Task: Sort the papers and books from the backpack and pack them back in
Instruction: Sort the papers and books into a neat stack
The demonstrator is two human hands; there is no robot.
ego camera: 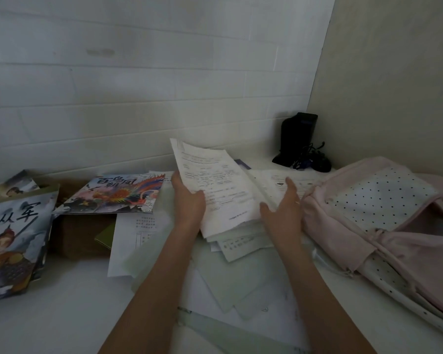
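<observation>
Head view: left hand (188, 201) grips sheaf of papers (212, 185) by its left edge, tilted up, probably to square it. Right hand (283, 208), fingers straight, flat against sheaf's right side, holding nothing. Loose sheets (230, 282) under the grip. Backpack (384, 226) right of it, picture books (118, 194) left. Covers carry Chinese titles; sheet print too blurred.

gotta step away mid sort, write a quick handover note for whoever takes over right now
Left hand grips a tilted-up stack of printed sheets by its left edge. Right hand is open beside the stack's right edge, holding nothing.
Loose papers are spread on the white surface under the arms. Picture books lie to the left. The pink backpack lies on the right, open.
Done: contents are out.
Left: finish sorting, then pack papers and books back in.
</observation>
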